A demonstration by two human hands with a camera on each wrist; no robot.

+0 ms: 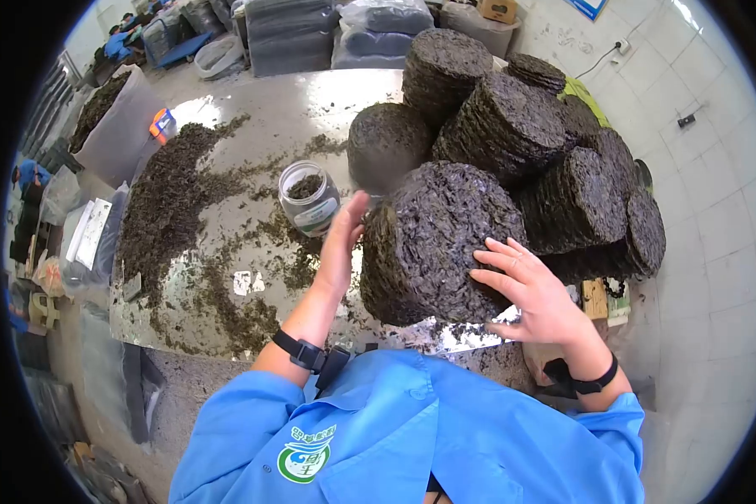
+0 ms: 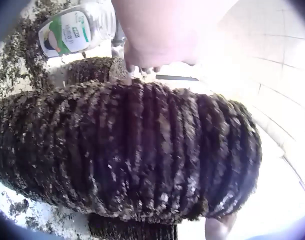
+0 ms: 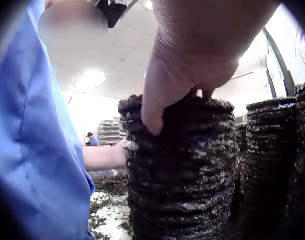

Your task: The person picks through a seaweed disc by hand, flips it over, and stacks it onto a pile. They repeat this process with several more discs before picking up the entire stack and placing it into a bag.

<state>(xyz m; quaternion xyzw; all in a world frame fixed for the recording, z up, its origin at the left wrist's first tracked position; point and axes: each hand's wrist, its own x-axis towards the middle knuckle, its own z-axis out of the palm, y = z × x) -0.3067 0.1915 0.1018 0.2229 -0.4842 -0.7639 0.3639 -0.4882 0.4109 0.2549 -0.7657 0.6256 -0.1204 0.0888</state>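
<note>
A tall stack of dark, round, layered sheets point(image 1: 445, 244) stands at the table's front edge. My left hand point(image 1: 338, 252) is upright along its left side, fingers extended; in the left wrist view the hand point(image 2: 157, 45) is beyond the ribbed stack point(image 2: 127, 155). My right hand point(image 1: 533, 294) rests on the stack's top right, fingers spread; the right wrist view shows this hand point(image 3: 197, 55) over the top, thumb down the side of the layers point(image 3: 182, 170). A labelled clear jar point(image 1: 311, 202) with dark flakes inside stands left of the stack.
More dark stacks point(image 1: 504, 126) crowd the back right, some leaning. Loose dark flakes point(image 1: 172, 193) lie heaped on the left of the metal table point(image 1: 344, 88). A large bag point(image 1: 126, 126) stands beyond the left edge, near an orange and blue object point(image 1: 162, 125). A tiled wall point(image 1: 706, 185) is at right.
</note>
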